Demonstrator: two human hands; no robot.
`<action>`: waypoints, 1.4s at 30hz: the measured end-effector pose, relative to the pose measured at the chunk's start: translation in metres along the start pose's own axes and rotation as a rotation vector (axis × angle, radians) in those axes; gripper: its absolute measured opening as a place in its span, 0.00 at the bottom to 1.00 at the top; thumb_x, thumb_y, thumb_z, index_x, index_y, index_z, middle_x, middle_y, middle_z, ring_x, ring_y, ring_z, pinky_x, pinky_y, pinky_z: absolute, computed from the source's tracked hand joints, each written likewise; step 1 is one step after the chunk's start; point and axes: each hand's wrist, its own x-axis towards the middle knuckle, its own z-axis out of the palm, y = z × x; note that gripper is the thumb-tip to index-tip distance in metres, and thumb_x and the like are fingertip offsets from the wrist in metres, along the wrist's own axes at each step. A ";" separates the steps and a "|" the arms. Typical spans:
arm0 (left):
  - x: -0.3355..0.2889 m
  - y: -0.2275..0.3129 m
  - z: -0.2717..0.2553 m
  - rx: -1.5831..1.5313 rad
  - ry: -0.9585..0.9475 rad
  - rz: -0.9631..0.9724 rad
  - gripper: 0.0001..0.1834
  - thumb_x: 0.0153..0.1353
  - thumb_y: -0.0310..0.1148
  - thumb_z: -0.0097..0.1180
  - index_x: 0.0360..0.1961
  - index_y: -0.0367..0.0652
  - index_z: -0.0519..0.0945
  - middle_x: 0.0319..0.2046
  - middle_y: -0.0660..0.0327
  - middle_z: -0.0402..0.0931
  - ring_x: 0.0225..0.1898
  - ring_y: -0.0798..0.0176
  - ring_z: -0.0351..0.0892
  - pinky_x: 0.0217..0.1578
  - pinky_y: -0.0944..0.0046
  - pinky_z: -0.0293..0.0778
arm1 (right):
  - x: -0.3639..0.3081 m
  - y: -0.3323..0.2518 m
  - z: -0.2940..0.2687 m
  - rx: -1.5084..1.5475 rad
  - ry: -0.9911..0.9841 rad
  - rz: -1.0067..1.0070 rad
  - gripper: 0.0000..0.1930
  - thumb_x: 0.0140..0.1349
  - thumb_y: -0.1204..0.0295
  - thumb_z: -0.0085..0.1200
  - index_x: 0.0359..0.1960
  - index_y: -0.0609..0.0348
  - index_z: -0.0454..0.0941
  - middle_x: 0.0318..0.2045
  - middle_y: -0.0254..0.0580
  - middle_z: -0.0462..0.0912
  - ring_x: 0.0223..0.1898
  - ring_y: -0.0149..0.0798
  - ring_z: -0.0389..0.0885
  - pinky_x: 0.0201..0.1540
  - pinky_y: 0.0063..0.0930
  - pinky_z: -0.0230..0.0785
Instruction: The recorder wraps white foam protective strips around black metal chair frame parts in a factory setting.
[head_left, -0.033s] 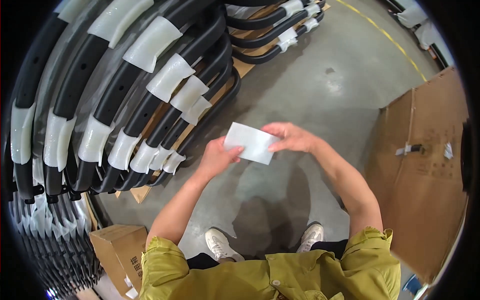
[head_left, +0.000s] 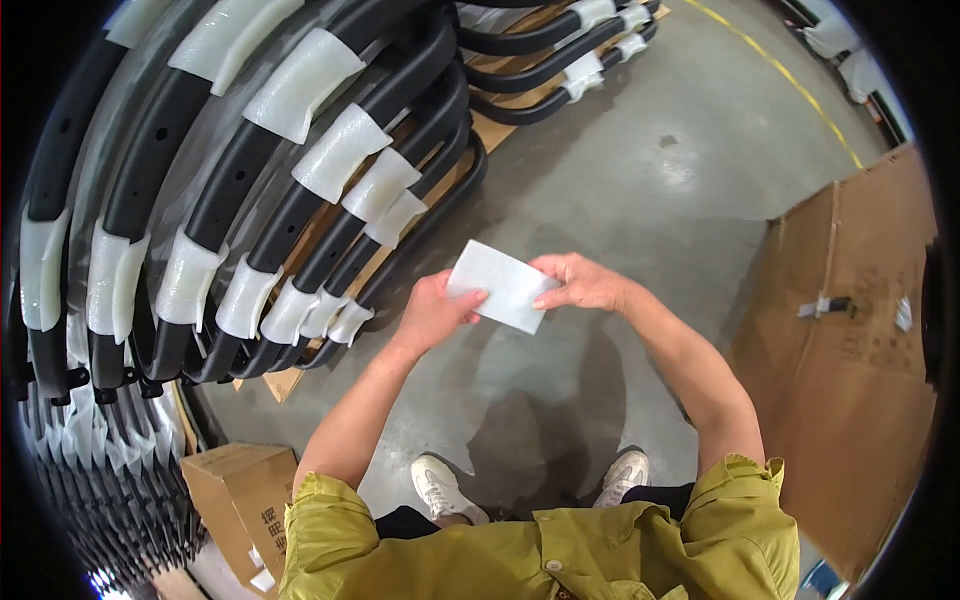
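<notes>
A small white rectangular sheet (head_left: 503, 287), like a piece of packing foam, is held flat between my two hands in front of my body. My left hand (head_left: 440, 308) pinches its left edge, thumb on top and fingers underneath. At the opposite edge, my right hand (head_left: 580, 283) grips the sheet with the thumb on its upper face; the other fingertips are partly hidden behind it. Left of my hands stand several curved black tubes (head_left: 215, 195) in a row, with white foam wraps (head_left: 342, 152) around parts of them.
More wrapped black tubes (head_left: 530, 42) lie at the far side on cardboard (head_left: 492, 130). A large cardboard box (head_left: 850, 330) stands on the right, a smaller carton (head_left: 235, 500) at the lower left. Grey floor (head_left: 640, 190) with a yellow line (head_left: 770, 62) stretches ahead.
The white sheet has tilted very slightly, its right end a little lower. Both hands keep hold of it, and the surroundings have shifted slightly in view.
</notes>
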 end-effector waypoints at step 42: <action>0.067 -0.069 -0.032 0.977 0.851 0.835 0.07 0.47 0.28 0.56 0.30 0.41 0.76 0.35 0.59 0.76 0.38 0.57 0.74 0.38 0.59 0.67 | 0.177 0.045 0.032 0.408 0.282 0.071 0.05 0.52 0.78 0.50 0.26 0.69 0.73 0.19 0.39 0.75 0.19 0.29 0.73 0.22 0.21 0.64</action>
